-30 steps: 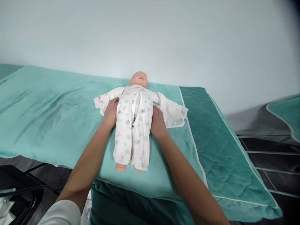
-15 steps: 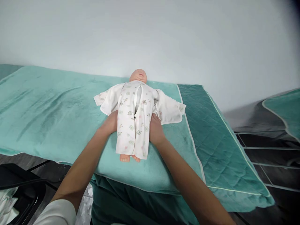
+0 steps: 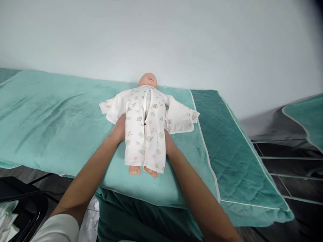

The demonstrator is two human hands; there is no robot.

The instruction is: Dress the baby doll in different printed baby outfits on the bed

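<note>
A baby doll point(image 3: 148, 79) lies on its back on the green bed cover, its head toward the wall. Its white printed baby clothes point(image 3: 141, 129) have an opening down the chest, wide spread sleeves and two long legs, with the bare feet point(image 3: 134, 170) showing below the cuffs. At the doll's left-of-picture hip, my left hand point(image 3: 120, 129) reaches in against the clothing, its fingers hidden behind the cloth. Opposite it, my right hand point(image 3: 169, 143) is tucked beside and partly under the other trouser leg. Its fingers are also out of sight, so the grip of neither hand shows.
The bed point(image 3: 63, 134) is covered in soft green fabric, with a darker quilted strip point(image 3: 232, 144) at the right. A pale wall point(image 3: 161, 40) stands behind it. Black chair point(image 3: 30, 205) with white cloth point(image 3: 8, 218) is at lower left; a metal frame point(image 3: 290, 158) stands at right.
The doll's right-of-picture leg has shifted to the right, spreading the legs slightly. My right hand has slid further under that trouser leg, hiding its fingers. My left hand has moved up slightly.
</note>
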